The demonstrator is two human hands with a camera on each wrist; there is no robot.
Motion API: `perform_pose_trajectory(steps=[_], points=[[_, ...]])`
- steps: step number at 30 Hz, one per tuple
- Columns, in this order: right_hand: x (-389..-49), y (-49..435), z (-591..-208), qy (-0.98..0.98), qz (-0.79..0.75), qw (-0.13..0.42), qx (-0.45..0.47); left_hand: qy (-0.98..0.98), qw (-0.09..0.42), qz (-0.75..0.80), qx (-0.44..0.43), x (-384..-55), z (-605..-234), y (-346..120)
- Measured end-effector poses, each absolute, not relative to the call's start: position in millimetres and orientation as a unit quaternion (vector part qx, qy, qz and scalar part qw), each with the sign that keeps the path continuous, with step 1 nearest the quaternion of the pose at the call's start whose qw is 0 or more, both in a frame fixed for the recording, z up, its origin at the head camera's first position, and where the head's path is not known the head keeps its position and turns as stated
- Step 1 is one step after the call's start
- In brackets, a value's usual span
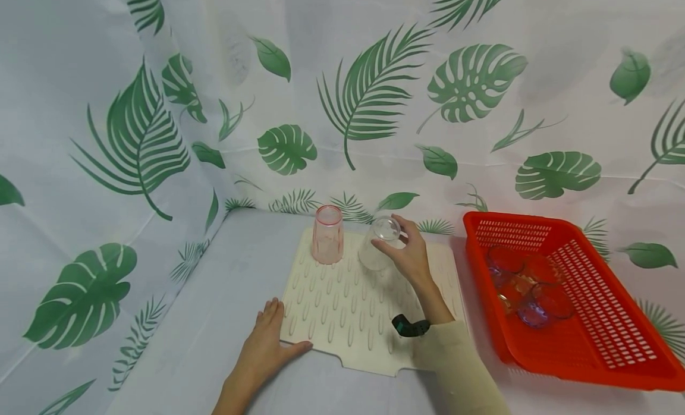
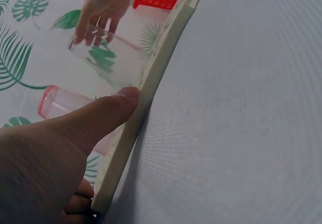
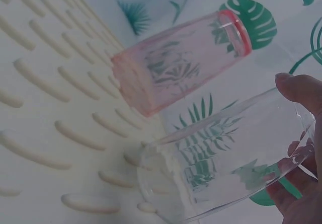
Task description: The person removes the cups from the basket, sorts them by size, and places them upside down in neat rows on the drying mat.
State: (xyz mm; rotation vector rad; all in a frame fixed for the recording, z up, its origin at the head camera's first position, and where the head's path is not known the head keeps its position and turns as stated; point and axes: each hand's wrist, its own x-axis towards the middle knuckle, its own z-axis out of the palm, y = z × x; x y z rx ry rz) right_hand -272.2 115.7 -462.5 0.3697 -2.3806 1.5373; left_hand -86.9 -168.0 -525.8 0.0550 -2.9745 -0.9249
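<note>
My right hand holds a clear drinking glass around its upper, narrower end, thumb on one side and fingers on the other. The glass's wide end is down at the ribbed surface of a cream draining board, slightly tilted in the head view. To its left a pink-tinted glass stands on the board, narrower end up. My left hand rests at the board's near left corner, the thumb along the front edge and the other fingers beside the left edge.
A red plastic basket stands right of the board, with several tinted glasses lying inside. Behind the board rises a white leaf-print sheet. A second sheet side closes off the left. Pale cloth covers the table.
</note>
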Motion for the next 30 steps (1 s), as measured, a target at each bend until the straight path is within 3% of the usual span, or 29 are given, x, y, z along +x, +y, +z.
perform_pose_trajectory(steps=[11, 30], points=[[-276.8, 113.2, -458.4, -0.843, 0.519, 0.097, 0.103, -0.953, 0.016, -0.302, 0.011, -86.3, -527.1, -168.5], [-278.7, 112.5, -458.8, -0.850, 0.509, 0.083, 0.111, -0.959, 0.035, -0.280, -0.013, -85.0, -528.0, -170.3]])
